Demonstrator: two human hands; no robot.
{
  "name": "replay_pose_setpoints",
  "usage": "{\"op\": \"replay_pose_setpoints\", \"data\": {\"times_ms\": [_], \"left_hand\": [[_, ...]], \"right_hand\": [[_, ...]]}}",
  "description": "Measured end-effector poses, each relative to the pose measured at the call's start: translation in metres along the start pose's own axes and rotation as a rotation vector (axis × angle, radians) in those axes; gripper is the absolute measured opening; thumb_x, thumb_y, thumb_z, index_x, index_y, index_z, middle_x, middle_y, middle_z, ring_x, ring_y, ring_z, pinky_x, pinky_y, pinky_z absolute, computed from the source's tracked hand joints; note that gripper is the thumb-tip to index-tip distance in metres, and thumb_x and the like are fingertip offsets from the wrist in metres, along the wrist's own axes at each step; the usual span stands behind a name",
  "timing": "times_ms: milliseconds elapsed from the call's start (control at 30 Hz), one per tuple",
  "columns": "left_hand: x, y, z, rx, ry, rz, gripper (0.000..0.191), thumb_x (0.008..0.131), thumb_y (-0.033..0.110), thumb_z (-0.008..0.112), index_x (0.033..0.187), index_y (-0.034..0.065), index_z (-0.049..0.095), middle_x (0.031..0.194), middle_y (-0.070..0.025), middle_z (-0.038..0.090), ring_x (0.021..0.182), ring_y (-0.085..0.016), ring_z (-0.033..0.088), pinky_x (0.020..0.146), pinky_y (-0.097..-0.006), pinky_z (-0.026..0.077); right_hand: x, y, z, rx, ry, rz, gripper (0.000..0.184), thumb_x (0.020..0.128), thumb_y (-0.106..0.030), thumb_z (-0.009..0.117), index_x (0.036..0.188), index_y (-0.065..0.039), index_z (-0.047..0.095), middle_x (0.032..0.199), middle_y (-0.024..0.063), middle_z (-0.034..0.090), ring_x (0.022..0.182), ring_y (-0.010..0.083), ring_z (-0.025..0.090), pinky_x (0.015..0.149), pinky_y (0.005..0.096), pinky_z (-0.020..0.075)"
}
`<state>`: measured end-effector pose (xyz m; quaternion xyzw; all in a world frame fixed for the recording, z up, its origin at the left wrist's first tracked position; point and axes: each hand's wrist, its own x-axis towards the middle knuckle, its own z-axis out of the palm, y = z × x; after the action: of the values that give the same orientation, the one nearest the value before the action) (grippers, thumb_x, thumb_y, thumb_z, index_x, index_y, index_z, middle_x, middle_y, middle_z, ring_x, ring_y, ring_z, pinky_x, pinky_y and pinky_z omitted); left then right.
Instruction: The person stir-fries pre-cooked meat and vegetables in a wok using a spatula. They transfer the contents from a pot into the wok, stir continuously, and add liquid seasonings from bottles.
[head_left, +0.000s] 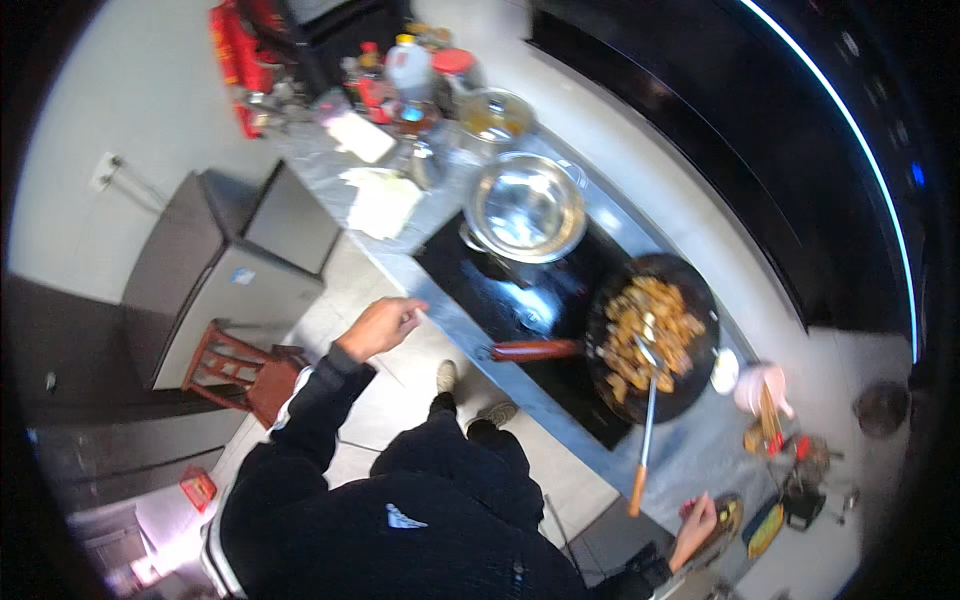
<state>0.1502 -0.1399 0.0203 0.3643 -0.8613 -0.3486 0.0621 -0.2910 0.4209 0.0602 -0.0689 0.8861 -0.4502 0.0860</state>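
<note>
My left hand (384, 325) is held in front of the counter edge, its fingers bent; whether it holds anything is too blurred to tell. At the lower right, my right hand (694, 525) is over or beside a dish (726, 517) with food pieces, fingertips close together. A dark wok (694, 390) with a reddish handle (536, 350) sits on the black cooktop (517, 300), with browned food pieces (649, 330) in it. A metal turner with a wooden handle (638, 491) rests in the wok, untouched by either hand.
A lidded steel pot (529, 208) stands beside the wok. Behind it are a glass-lidded dish (495, 116) and several bottles. A white cloth or paper (382, 202) lies near the counter edge. A pink container (761, 388) is right of the wok. A wooden chair (251, 375) stands behind.
</note>
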Motion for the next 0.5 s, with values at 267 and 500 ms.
{"op": "replay_pose_setpoints", "data": {"times_ms": [267,500], "left_hand": [[0.053,-0.027,-0.086,0.023,0.436,0.020,0.019,0.102,0.018,0.056,0.108,0.0070,0.071,0.074,-0.0085,0.072,0.072,-0.032,0.071,0.069,-0.0403,0.054],[0.097,-0.089,-0.157,0.133,0.475,-0.100,0.024,0.102,0.022,0.058,0.115,0.0073,0.073,0.090,-0.0123,0.077,0.079,-0.029,0.074,0.075,-0.0430,0.056]], "right_hand": [[0.027,0.074,0.027,0.010,-0.130,0.074,0.022,0.108,-0.026,0.060,0.109,-0.004,0.065,0.073,-0.0004,0.060,0.058,0.0069,0.053,0.051,0.0220,0.0439],[-0.011,0.039,0.041,-0.616,0.193,-0.240,0.045,0.101,-0.035,0.067,0.088,0.008,0.067,0.074,0.0212,0.067,0.065,0.0309,0.062,0.064,0.0431,0.0513]]}}
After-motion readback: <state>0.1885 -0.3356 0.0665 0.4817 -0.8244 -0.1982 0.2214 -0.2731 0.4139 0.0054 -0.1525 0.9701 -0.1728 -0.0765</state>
